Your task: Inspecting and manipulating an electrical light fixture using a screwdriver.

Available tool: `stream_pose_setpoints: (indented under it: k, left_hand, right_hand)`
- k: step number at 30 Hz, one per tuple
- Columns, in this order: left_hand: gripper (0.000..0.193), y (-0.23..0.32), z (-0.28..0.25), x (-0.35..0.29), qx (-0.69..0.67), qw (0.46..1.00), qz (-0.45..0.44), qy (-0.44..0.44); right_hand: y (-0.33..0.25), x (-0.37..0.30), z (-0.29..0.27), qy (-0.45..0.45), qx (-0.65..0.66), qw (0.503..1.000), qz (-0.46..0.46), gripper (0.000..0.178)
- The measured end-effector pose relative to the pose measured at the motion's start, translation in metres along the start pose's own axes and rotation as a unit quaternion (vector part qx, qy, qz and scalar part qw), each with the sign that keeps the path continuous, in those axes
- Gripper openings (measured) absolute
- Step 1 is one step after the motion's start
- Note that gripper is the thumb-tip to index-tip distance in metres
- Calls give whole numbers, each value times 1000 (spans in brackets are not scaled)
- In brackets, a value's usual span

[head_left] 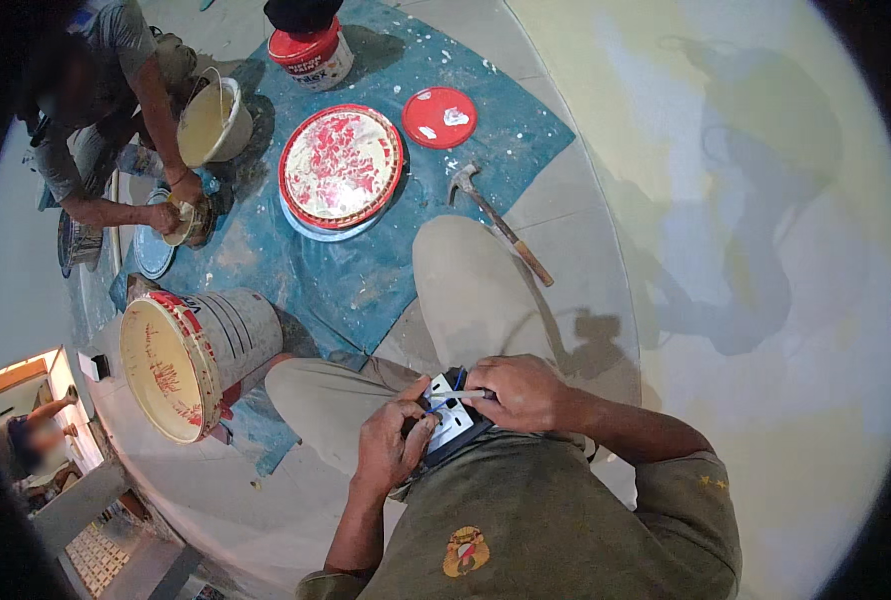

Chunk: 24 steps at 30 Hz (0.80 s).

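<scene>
Against my lap sits a white rectangular plate with dark slots (450,425), which looks like an electrical socket plate, with a dark body around its edge. A short blue wire (460,378) shows by its upper end. My left hand (396,440) is closed on the plate's left side, thumb and fingers bent over it. My right hand (521,393) grips a slim pale tool (454,394) that lies across the plate's upper part. The tool's exact kind is unclear, and its grip end is mostly covered by my fingers.
A claw hammer (501,225) lies beyond my knee, near a blue sheet (251,235). On the sheet are a red-rimmed lid (341,167), a smaller red lid (440,118) and a paint bucket (316,62). An open bucket (236,330) lies tipped at left. A co-worker (116,120) handles a container. A wall (766,400) rises at right.
</scene>
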<state>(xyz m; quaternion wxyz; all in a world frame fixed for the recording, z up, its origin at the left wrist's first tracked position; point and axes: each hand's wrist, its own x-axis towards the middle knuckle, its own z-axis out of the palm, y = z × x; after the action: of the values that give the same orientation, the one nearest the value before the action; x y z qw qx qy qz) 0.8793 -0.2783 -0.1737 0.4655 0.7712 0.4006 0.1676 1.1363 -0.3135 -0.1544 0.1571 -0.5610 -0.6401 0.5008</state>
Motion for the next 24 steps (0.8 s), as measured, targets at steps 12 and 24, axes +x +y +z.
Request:
stream_pose_setpoints:
  k: [12,24]
  left_hand:
    - [95,31,-24,2,112,992,-5,-65]
    - [83,43,-30,19,15,977,-184,-108]
  right_hand:
    - [18,-11,8,192,135,971,-47,10]
    - [19,-15,15,182,249,946,98,12]
